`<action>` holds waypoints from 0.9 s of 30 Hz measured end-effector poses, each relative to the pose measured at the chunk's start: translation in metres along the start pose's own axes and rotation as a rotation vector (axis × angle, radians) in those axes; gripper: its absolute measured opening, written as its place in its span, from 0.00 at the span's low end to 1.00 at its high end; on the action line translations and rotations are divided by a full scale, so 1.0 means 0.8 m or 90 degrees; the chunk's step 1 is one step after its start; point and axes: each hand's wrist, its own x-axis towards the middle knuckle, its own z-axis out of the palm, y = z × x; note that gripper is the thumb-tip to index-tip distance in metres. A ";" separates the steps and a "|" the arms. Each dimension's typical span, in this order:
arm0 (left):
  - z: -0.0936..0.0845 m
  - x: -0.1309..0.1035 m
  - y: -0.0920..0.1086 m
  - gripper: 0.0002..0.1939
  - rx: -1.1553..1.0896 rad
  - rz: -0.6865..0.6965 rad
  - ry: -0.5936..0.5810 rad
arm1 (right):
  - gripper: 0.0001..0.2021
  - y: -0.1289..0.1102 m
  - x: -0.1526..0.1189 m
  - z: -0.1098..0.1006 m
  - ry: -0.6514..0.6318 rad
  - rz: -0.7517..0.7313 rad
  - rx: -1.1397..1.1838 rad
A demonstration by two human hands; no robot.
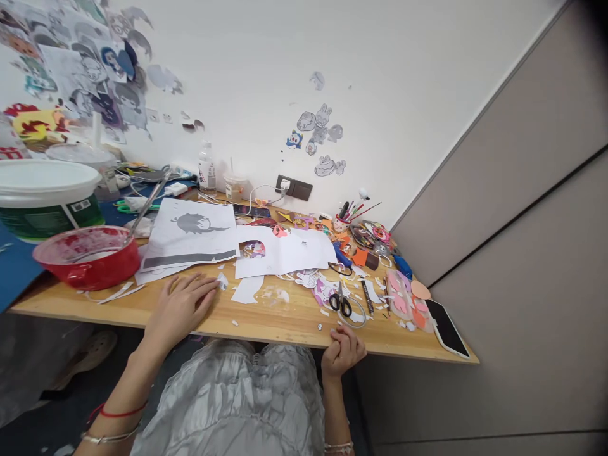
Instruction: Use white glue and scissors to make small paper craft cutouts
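My left hand point(183, 307) lies flat on the wooden table point(294, 326), fingers stretched out. Its fingertips come close to a small paper cutout point(222, 281) and to the lower edge of a printed sheet point(190, 237) with a grey drawing of hair. At the table's front edge rests my right hand point(344, 349), its fingers curled in a loose fist with nothing visible in them. Just beyond it are black-handled scissors point(341, 305) and a roll of tape point(354, 315). A white sheet with a cut-out gap point(294, 253) lies farther back in the middle.
On the left stand a red bowl point(88, 259) with a metal utensil and a large white-and-green tub point(47, 196). A phone point(448, 329) lies at the right end. Paper scraps, a black marker point(367, 296) and a pen cup point(342, 221) fill the right side.
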 end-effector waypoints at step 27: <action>0.009 0.069 -0.016 0.15 -0.152 0.011 -0.083 | 0.13 -0.002 0.002 0.000 0.014 -0.010 0.003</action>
